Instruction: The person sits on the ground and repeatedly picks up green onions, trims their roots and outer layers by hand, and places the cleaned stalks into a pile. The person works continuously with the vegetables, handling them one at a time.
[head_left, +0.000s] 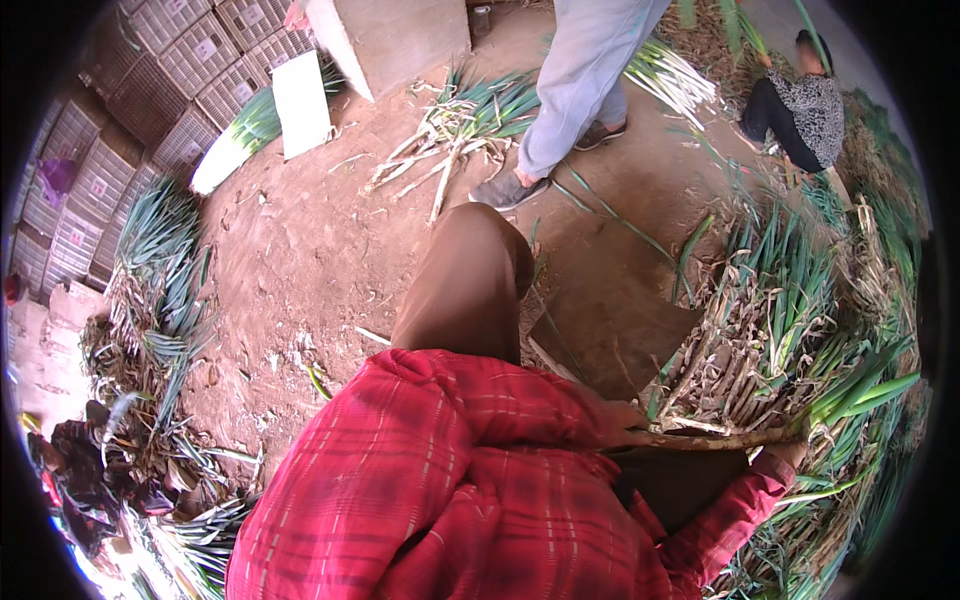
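Observation:
A long Welsh onion stalk (712, 442), brown and unpeeled along its shaft with green leaves at one end, lies across my lap at the right. My left hand (624, 424) grips its leafless end. My right hand (789, 451) is closed around it just below the leaves. Both arms are in red plaid sleeves. Right beyond the stalk is a large heap of untrimmed Welsh onions (739, 345), with dry brown skins on the shafts and green tops.
A person in light trousers (577, 82) stands ahead; another person (806, 112) sits at far right. Peeled white onions (675, 82) and loose stalks (457, 127) lie on the dirt floor (300, 247). Stacked plastic crates (180, 67), a white board (301, 105) and onion piles (157, 232) are at left.

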